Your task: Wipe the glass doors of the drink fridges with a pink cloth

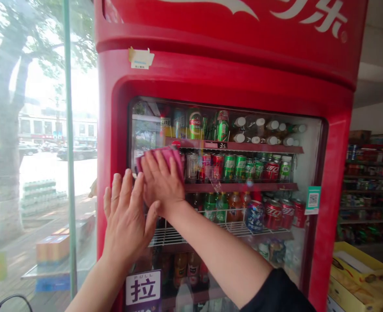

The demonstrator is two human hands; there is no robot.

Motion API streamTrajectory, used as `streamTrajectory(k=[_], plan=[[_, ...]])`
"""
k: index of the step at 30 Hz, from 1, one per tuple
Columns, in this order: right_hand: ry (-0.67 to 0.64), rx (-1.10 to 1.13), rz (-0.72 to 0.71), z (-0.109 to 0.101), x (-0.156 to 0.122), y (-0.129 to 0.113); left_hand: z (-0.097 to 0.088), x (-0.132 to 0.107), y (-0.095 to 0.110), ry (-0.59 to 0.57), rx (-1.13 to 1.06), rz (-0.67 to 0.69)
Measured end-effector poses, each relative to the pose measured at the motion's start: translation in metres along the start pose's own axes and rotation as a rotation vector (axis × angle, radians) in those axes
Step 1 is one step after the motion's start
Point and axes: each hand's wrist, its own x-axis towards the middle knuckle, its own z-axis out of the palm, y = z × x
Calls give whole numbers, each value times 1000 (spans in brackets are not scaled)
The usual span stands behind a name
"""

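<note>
A tall red drinks fridge (217,78) with a glass door (302,143) fills the middle of the view. My right hand (161,180) lies flat on a pink cloth (171,155), pressing it against the upper left of the glass. My left hand (126,216) is spread open with its fingers apart, flat against the door's left red frame and glass edge, just below and left of the right hand. Behind the glass, shelves hold cans (235,167) and bottles (263,130).
A "PULL" sticker (143,289) sits low on the door. A QR label (313,200) is on the right frame. Left is a shop window (31,151) onto a street. Store shelves (370,186) and yellow cartons (357,268) stand at the right.
</note>
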Motion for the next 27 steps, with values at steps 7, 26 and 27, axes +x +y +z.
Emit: streamTrajectory(k=[7, 26, 27], plan=[[-8, -70, -208, -20, 4, 34, 16, 9, 19, 25, -32, -57], [-4, -92, -43, -54, -68, 139, 57, 27, 109, 12, -107, -1], [-34, -106, -132, -58, -68, 141, 61, 29, 115, 9, -108, 0]])
